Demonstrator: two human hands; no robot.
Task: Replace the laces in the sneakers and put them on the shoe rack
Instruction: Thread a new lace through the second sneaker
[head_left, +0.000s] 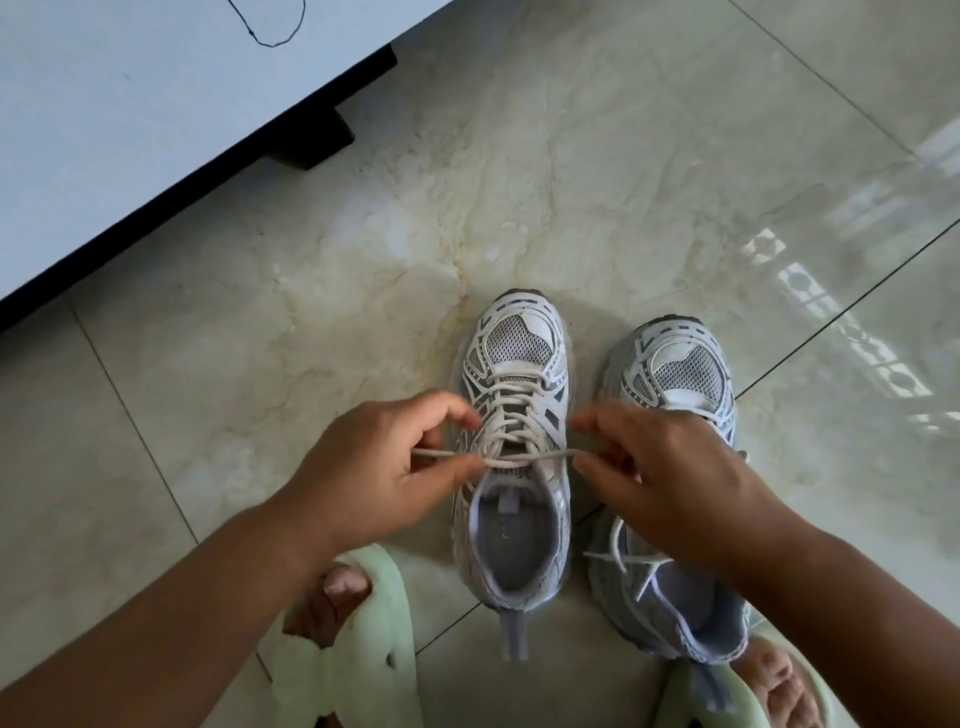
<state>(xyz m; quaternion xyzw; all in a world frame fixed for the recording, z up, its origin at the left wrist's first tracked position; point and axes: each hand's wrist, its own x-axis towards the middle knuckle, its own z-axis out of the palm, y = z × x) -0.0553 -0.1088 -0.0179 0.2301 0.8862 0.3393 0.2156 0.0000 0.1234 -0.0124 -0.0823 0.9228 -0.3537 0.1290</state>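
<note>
Left hand (384, 467) and right hand (660, 467) each pinching one end of the cream lace (511, 457), crossed taut over the tongue of the left sneaker (514, 447) on the tiled floor (311, 312). Risk: uneven pull loosening the half-knot, or an end slipping free.

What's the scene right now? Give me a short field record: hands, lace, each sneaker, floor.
left hand: pinches one lace end, pulling it leftward
right hand: pinches the other end, pulling it rightward
lace: crossed at the tongue top, taut between the hands
left sneaker: upright on the floor, laced, not yet tied
right sneaker: beside it, lace ends loose
floor: marble tile
</note>
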